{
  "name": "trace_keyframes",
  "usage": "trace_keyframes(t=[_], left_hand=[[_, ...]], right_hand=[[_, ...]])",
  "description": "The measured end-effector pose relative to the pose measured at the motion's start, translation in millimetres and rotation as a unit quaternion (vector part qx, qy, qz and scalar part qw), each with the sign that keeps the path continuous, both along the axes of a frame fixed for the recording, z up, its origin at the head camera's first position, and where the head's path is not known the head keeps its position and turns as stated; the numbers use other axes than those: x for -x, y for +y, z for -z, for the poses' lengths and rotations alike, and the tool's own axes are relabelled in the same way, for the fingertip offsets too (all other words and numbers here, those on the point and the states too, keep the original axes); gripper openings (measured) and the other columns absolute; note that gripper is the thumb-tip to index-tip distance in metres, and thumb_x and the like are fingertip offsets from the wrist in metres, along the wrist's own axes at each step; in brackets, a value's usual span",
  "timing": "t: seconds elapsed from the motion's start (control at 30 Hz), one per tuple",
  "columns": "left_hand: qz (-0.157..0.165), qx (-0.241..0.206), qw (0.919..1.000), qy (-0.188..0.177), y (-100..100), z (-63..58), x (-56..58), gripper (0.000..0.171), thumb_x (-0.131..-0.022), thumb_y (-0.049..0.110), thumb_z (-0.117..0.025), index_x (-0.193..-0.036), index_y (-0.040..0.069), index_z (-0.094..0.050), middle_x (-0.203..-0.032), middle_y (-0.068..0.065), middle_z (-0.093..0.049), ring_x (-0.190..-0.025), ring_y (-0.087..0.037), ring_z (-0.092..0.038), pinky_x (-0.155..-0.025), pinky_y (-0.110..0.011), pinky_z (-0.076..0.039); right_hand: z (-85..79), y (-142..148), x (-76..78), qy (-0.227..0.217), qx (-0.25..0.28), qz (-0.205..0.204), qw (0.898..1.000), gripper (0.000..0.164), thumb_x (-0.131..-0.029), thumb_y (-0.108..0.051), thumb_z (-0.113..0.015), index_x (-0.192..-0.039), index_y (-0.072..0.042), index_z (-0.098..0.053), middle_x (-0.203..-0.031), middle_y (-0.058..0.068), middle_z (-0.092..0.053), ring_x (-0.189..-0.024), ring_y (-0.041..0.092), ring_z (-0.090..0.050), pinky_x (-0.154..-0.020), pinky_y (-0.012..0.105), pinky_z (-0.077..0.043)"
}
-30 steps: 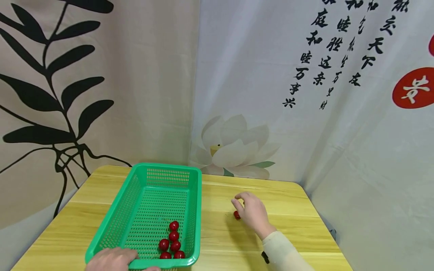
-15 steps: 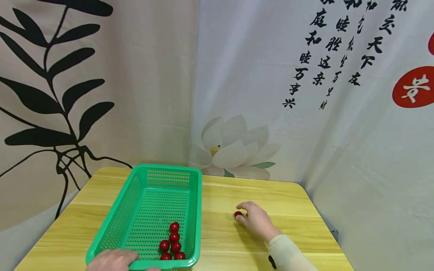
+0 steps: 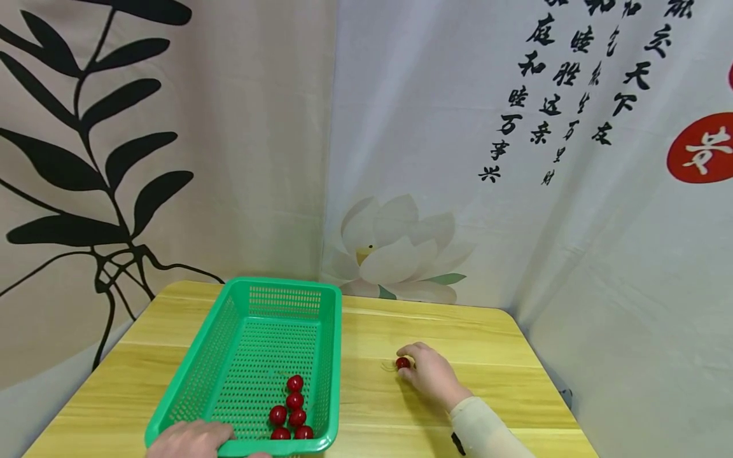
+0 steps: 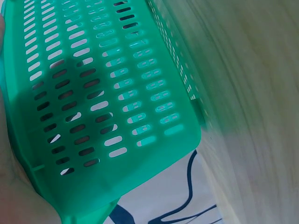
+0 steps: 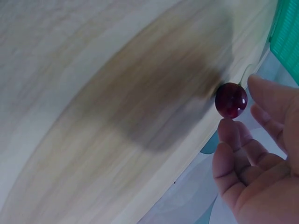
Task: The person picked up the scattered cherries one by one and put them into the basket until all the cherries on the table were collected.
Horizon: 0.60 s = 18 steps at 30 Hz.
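Observation:
My left hand [image 3: 191,439] grips the near rim of a green plastic basket [image 3: 332,356], fingers lying over the edge. In the left wrist view, part of this hand [image 4: 18,191] shows beside the slotted basket wall [image 4: 154,158]. My right hand [image 3: 432,375] is at a dark red cherry [image 3: 403,362] on the table, right of the basket. In the right wrist view, the thumb and fingertips stand on either side of the cherry [image 5: 231,100], a small gap at the thumb. The cherry's thin stem [image 5: 246,72] points towards the basket.
Several red cherries [image 3: 294,401] lie in the basket's near right corner. The wooden table [image 3: 475,343] has rounded far corners and ends at a printed curtain [image 3: 429,127] with a lotus, a dark plant and writing.
My right hand has come down and slightly right, so thumb and fingers now flank the cherry. The left hand and basket keep their place.

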<state>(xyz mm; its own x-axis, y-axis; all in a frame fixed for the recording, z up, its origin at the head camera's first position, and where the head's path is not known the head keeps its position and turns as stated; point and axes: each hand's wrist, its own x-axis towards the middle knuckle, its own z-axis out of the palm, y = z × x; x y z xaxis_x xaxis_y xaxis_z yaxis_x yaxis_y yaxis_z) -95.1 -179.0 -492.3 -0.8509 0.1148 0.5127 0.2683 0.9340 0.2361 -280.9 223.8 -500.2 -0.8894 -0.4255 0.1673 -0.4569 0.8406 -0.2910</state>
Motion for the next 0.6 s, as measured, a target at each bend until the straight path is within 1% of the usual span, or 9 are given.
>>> trace_keyframes(t=[0.13, 0.23, 0.33, 0.6], left_hand=[[0.003, -0.001, 1.0, 0.0, -0.3, -0.5, 0.1, 0.053, -0.066, 0.083, -0.065, -0.055, 0.037, -0.04, -0.052, 0.022, -0.03, -0.046, 0.001, -0.03, -0.046, -0.024, -0.034], [-0.001, -0.001, 1.0, -0.007, 0.0, -1.1, -0.2, 0.053, -0.066, 0.084, -0.065, -0.055, 0.037, -0.041, -0.052, 0.022, -0.031, -0.046, 0.001, -0.031, -0.046, -0.024, -0.035], [-0.004, -0.002, 0.9999, -0.01, 0.2, -0.8, -0.8, 0.052, -0.065, 0.084, -0.065, -0.055, 0.037, -0.043, -0.052, 0.022, -0.032, -0.047, 0.001, -0.032, -0.047, -0.025, -0.036], [-0.001, -0.008, 0.9998, 0.017, -0.6, 2.2, 1.1, 0.052, -0.064, 0.083, -0.067, -0.055, 0.039, -0.042, -0.052, 0.023, -0.031, -0.046, 0.002, -0.03, -0.046, -0.024, -0.035]], right_hand=[[2.2, -0.6, 0.5, 0.014, -0.004, -0.01, 1.0, 0.034, -0.084, -0.023, -0.08, -0.115, -0.013, -0.069, -0.113, 0.007, -0.063, -0.083, 0.016, -0.061, -0.071, 0.04, -0.055], [3.7, -1.1, 0.6, 0.021, -0.007, -0.015, 1.0, 0.033, -0.084, -0.021, -0.081, -0.114, -0.013, -0.069, -0.11, 0.006, -0.064, -0.086, 0.016, -0.061, -0.072, 0.04, -0.055], [3.4, -1.5, 0.2, 0.018, -0.005, -0.017, 1.0, 0.033, -0.084, -0.021, -0.081, -0.113, -0.012, -0.069, -0.109, 0.006, -0.064, -0.089, 0.017, -0.062, -0.075, 0.041, -0.055], [8.1, -0.9, 1.5, 0.012, -0.01, -0.021, 1.0, 0.032, -0.083, -0.021, -0.081, -0.112, -0.012, -0.07, -0.109, 0.005, -0.064, -0.094, 0.019, -0.062, -0.078, 0.042, -0.055]])
